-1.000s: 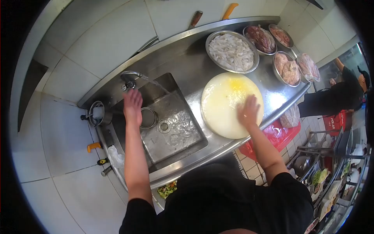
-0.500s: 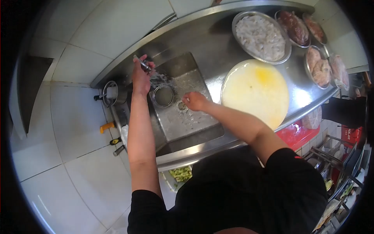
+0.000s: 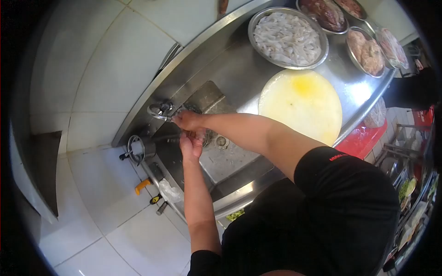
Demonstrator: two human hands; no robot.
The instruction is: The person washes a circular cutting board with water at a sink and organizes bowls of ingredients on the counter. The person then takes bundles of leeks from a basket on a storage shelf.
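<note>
Over the left part of the steel sink [image 3: 230, 158], my two hands are close together below the curved faucet [image 3: 159, 112]. My left hand [image 3: 191, 143] is turned palm up, with its fingers partly spread and no object visible in it. My right hand [image 3: 188, 120] is just above it, beside the spout. Its fingertips are partly hidden, so their grip is unclear. A round metal container stands in the sink behind my hands, mostly covered by them. The drain [image 3: 221, 142] shows right of my left hand.
A round white cutting board [image 3: 299, 108] with a yellow stain lies right of the sink. Behind it are a bowl of pale strips [image 3: 289, 39] and several dishes of raw meat [image 3: 366, 51]. A metal strainer [image 3: 138, 149] hangs at the left edge; a red tray [image 3: 361, 142] is at right.
My left hand has let go of the faucet spout and moved down over the sink. My right hand has moved left from near the drain to beside the spout. The view has shifted.
</note>
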